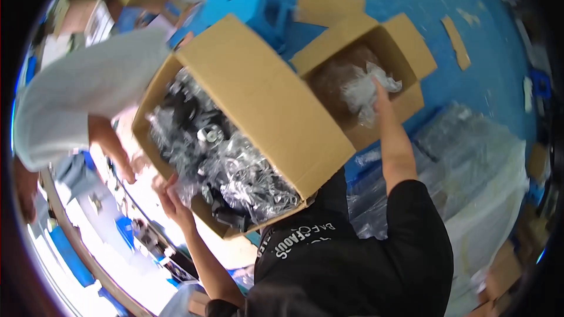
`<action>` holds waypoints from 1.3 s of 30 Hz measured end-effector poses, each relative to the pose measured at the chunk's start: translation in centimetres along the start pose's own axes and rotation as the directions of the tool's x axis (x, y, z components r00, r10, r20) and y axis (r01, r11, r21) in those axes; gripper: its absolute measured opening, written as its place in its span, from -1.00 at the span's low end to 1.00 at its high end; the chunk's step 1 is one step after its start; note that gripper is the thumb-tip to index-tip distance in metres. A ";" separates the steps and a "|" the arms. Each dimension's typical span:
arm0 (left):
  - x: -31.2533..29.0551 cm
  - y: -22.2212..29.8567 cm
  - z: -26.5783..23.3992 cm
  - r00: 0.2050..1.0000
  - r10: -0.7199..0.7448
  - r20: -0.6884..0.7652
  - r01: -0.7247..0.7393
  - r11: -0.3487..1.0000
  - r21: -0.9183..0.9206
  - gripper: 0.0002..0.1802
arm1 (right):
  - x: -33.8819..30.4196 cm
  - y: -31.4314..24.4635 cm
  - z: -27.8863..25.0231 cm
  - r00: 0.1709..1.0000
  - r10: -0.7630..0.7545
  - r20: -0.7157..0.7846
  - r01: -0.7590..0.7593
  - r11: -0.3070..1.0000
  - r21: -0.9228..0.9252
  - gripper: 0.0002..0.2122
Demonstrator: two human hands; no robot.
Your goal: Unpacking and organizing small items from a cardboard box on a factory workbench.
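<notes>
A large open cardboard box (258, 105) is tilted in front of me, filled with dark parts in clear plastic bags (235, 164). At its left rim, my left hand (174, 202) grips the edge, with the thumb toward the inside and the fingers outside. My right hand (382, 95) reaches into a second, smaller open cardboard box (405, 53) at the right. In its closed fingers is a crumpled clear plastic bag (367, 91); whether anything is inside that bag cannot be made out.
Another person's grey sleeve (88, 76) and hand (111, 149) are left of the large box. A blue stool (238, 3) stands behind it. Clear plastic sheeting (470, 158) covers the right side, and a cardboard strip (456, 43) lies on the blue floor (493, 76).
</notes>
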State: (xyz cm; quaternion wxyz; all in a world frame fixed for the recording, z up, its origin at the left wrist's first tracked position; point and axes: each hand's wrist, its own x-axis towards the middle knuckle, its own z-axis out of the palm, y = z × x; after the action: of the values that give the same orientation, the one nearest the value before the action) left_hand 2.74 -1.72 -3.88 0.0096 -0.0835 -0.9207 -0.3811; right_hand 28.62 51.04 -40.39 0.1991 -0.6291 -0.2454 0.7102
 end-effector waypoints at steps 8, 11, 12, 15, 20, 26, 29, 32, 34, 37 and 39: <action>-0.8 1.1 -1.0 0.925 -0.235 -0.300 -0.020 0.756 -0.654 -0.85 | -29.8 -7.5 18.9 0.380 -0.685 0.621 0.866 0.500 0.021 -0.74; -0.1 7.4 -0.8 0.889 -0.313 -0.334 -0.129 0.530 -0.838 -0.86 | -41.5 -1.8 22.8 0.342 -0.019 0.939 0.236 0.969 -0.066 -0.62; -0.1 8.7 -0.8 0.905 -0.284 -0.316 -0.149 0.484 -0.862 -0.86 | -43.6 1.5 23.5 0.426 0.248 0.870 -0.070 0.968 -0.242 -0.53; -1.2 8.1 -1.5 0.931 -0.253 -0.263 -0.157 0.374 -0.914 -0.85 | -47.1 6.9 24.4 0.153 0.401 0.903 -0.692 0.696 -0.192 -0.40; -3.3 2.9 -1.7 0.983 -0.184 -0.025 0.021 0.243 -0.970 -0.87 | -45.4 7.2 28.2 0.033 0.277 0.960 -0.502 0.835 -0.224 -0.47; -4.0 -4.4 -1.5 0.938 -0.333 -0.100 0.220 0.791 -0.571 -0.82 | -45.0 5.6 28.7 0.316 0.190 0.930 0.353 0.886 -0.301 -0.70; -4.2 -5.0 -2.1 0.968 -0.243 -0.059 0.195 0.881 -0.430 -0.78 | -46.0 5.0 29.6 0.347 -0.193 0.918 0.883 0.399 -0.249 -0.75; -4.0 -4.5 -1.8 0.998 0.004 -0.069 -0.020 0.971 -0.238 -0.64 | -48.0 4.6 31.4 -0.421 -0.452 0.786 0.889 -0.375 0.261 -0.73; -4.2 -3.0 -1.1 0.981 0.152 -0.123 -0.175 0.963 -0.205 -0.54 | -48.7 4.7 31.6 -0.110 -0.513 0.851 0.994 -0.058 0.094 -0.78; -1.6 -0.3 0.2 0.911 0.389 -0.138 -0.411 0.889 -0.203 -0.32 | -50.0 5.0 33.1 0.189 -0.465 0.865 0.962 0.265 -0.067 -0.83; 0.1 0.5 0.9 0.894 0.421 -0.154 -0.446 0.872 -0.201 -0.25 | -51.3 5.2 33.7 0.019 -0.390 0.920 0.963 0.253 0.087 -0.87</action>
State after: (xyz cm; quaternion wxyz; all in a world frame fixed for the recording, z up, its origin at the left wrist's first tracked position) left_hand 2.79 -0.78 -4.18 0.1334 -0.2684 -0.8259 -0.4776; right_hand 2.01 13.21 0.34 0.1935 -0.0090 -0.8012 0.5662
